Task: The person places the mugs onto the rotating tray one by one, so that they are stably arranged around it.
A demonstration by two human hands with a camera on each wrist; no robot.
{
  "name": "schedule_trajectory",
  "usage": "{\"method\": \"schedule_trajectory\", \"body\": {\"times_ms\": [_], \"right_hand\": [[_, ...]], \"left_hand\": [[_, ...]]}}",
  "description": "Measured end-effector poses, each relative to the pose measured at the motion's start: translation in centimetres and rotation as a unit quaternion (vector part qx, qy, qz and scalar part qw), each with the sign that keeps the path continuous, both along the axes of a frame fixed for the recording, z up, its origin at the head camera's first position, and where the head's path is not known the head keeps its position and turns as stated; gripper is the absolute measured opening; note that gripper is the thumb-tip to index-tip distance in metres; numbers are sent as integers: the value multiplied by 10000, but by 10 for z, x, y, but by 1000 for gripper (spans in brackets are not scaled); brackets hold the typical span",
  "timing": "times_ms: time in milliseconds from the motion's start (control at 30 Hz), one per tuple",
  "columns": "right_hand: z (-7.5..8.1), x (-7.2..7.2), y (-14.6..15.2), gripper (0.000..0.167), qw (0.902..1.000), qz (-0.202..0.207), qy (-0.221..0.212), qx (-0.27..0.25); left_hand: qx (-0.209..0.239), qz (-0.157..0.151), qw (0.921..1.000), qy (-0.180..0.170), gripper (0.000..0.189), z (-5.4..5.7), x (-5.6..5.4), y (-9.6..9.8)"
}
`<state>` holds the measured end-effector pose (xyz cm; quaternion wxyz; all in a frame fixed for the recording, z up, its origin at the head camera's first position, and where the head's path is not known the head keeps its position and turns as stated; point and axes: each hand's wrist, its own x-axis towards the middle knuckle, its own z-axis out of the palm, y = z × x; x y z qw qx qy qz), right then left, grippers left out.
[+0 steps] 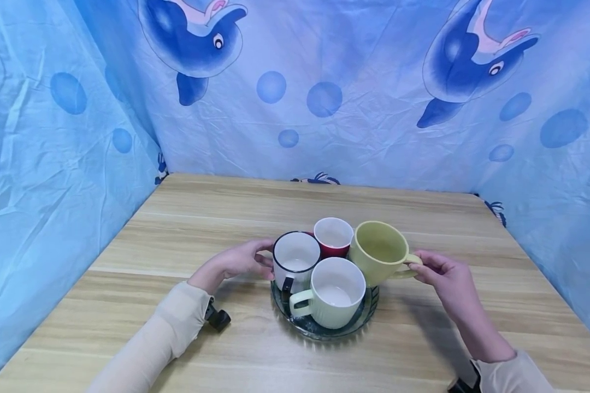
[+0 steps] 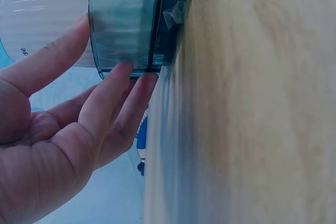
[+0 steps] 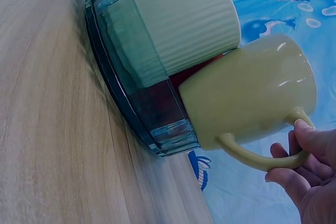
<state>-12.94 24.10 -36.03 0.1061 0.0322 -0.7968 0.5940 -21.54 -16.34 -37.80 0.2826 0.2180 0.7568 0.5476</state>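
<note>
A dark-tinted glass dish holds a white mug with a black rim and handle, a pale green ribbed mug and a red cup with a white inside. My right hand pinches the handle of a yellow-green mug. That mug leans at the dish's right side, its base by the rim in the right wrist view; whether it touches the dish floor is hidden. My left hand touches the left side, thumb by the white mug and fingertips against the glass wall.
The wooden table runs back to a blue curtain printed with dolphins, which also hangs at both sides. Black wrist cameras sit under the left wrist and right wrist.
</note>
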Motion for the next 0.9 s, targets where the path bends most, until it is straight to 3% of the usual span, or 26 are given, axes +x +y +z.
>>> {"method": "schedule_trajectory", "body": {"times_ms": [233, 400, 900], "right_hand": [[0, 4, -7, 21, 9996, 162, 83, 200], [-3, 6, -9, 19, 9996, 64, 30, 287], [-7, 6, -10, 16, 9995, 20, -281, 155]], "left_hand": [[-15, -23, 10000, 65, 78, 0, -1, 2], [-37, -34, 9999, 136, 76, 0, -2, 3], [-92, -16, 9999, 103, 81, 2, 0, 1]]}}
